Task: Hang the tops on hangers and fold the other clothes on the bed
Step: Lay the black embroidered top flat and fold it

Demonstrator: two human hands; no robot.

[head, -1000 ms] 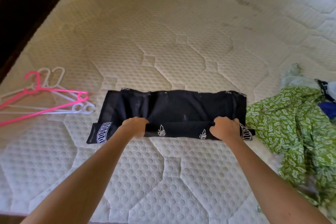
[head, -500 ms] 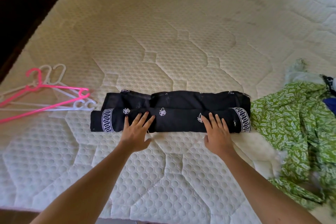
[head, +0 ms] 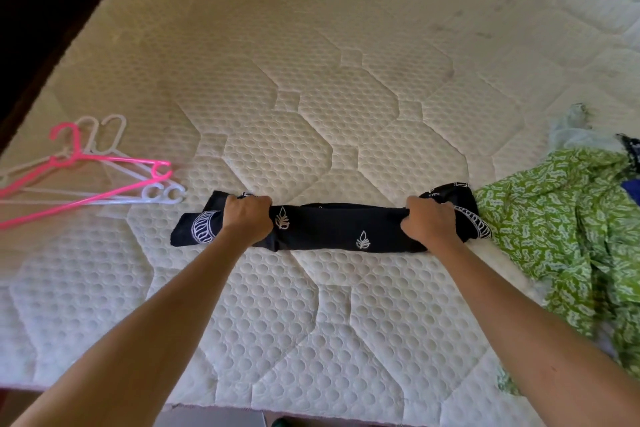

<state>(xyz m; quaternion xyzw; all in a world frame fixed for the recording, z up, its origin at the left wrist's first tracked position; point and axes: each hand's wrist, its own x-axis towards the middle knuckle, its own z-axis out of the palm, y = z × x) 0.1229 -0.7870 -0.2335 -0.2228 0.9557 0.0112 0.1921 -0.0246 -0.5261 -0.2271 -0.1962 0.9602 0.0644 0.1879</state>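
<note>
At the middle of the frame, on the bed point(head: 346, 80), the folded black cloth point(head: 329, 229) is gripped near either end by the left hand point(head: 246, 218) and right hand point(head: 429, 222), and is judged light, limp, best held there.

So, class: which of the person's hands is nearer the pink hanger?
Left. The left hand grips the black cloth near its left end, just right of the pink hanger; the right hand grips the cloth's far end, beside the green garment.
</note>
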